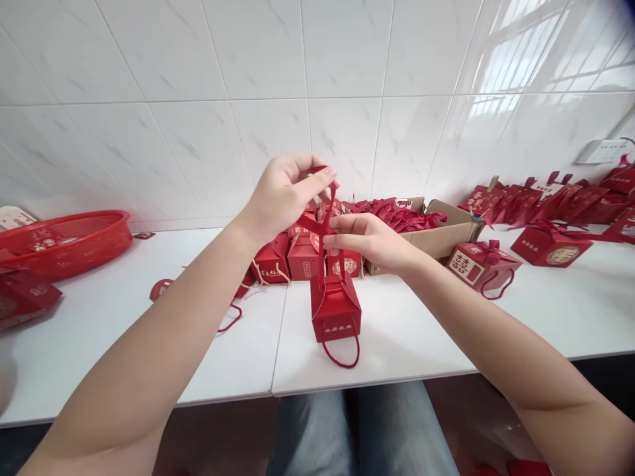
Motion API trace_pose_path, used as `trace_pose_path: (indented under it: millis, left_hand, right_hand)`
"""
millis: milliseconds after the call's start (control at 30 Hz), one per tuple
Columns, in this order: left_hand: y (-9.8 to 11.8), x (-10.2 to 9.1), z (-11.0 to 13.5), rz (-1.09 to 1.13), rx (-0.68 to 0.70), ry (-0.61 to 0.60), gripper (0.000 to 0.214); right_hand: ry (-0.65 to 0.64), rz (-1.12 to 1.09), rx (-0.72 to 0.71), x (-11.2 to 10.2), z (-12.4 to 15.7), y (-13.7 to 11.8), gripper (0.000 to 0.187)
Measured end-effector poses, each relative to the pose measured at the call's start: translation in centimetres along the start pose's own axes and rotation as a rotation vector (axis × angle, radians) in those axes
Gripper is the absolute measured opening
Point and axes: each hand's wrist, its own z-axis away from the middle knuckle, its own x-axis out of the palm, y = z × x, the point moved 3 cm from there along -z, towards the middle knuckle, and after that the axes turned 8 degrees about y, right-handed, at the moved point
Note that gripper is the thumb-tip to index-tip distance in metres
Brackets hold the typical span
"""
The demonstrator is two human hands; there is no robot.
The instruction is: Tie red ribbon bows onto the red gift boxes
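Observation:
A small red gift box (336,311) with gold characters stands on the white table in front of me, its cord handle hanging down the near side. A red ribbon (322,254) rises from its top into both hands. My left hand (297,185) pinches the ribbon high above the box, at the top of a loop. Lower down and to the right, my right hand (364,239) closes its fingers on the ribbon where the strands cross. The fingertips partly hide the crossing.
Several red boxes (278,258) stand behind the hands. A cardboard box (436,235) of red ribbons is against the tiled wall. On the left lies a red plastic basket (69,241); on the right are a bow-tied box (483,264) and rows of red boxes (550,244).

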Motion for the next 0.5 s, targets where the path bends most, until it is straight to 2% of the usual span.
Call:
trace_pose_path:
  millis: [67, 133, 233, 300, 400, 467, 500]
  left_hand:
    - [0.0, 0.6, -0.2, 0.014, -0.011, -0.024, 0.016]
    - [-0.2, 0.7, -0.4, 0.051, -0.026, -0.027, 0.017]
    - [-1.1, 0.3, -0.5, 0.129, -0.078, 0.010, 0.028]
    - [-2.1, 0.0, -0.5, 0.164, -0.147, 0.017, 0.036]
    - [-3.7, 0.2, 0.1, 0.130, -0.289, -0.069, 0.027]
    - [-4.6, 0.7, 0.8, 0.063, -0.370, -0.199, 0.015]
    - [-5.0, 1.0, 1.2, 0.036, -0.398, -0.263, 0.011]
  right_hand:
    - [-0.049, 0.061, -0.020, 0.2, -0.1, -0.7, 0.021]
    - [-0.031, 0.037, 0.002, 0.0, -0.4, -0.9, 0.026]
    - [-0.024, -0.040, 0.086, -0.6, -0.7, -0.8, 0.029]
    - [-0.054, -0.002, 0.096, -1.3, -0.8, -1.0, 0.029]
    - [-0.111, 0.220, -0.023, -2.2, -0.7, -2.0, 0.017]
    - [-0.122, 0.397, -0.149, -2.5, -0.7, -2.9, 0.003]
    - [-0.118, 0.480, -0.208, -2.4, -0.7, -3.3, 0.007]
